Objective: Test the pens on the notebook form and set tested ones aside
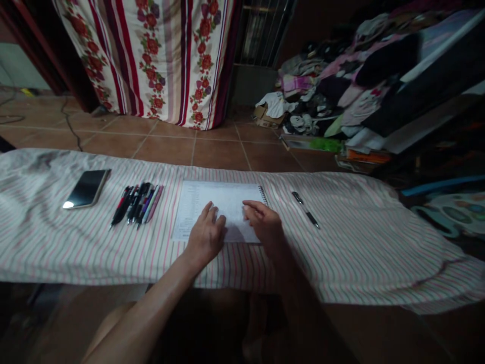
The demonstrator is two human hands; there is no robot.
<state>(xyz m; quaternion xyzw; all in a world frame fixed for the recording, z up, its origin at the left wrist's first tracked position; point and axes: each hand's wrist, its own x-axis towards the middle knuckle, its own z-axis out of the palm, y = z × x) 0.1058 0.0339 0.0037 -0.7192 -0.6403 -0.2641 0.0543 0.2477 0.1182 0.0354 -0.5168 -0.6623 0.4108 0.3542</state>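
Observation:
A spiral notebook (212,199) lies open on a striped cloth (341,237), its coil along the right edge. My left hand (206,235) rests on the page's lower middle with fingers stretched out flat. My right hand (265,222) lies on the lower right of the page, fingers loosely curled and pointing left, holding nothing. A single black pen (305,209) lies on the cloth just right of the notebook. A row of several pens (137,203) sits to the notebook's left.
A dark phone (87,188) lies at the cloth's far left. Beyond the cloth is a brown tiled floor (220,146), a floral curtain (162,55), and a heap of clothes (341,86) with boxes at the right.

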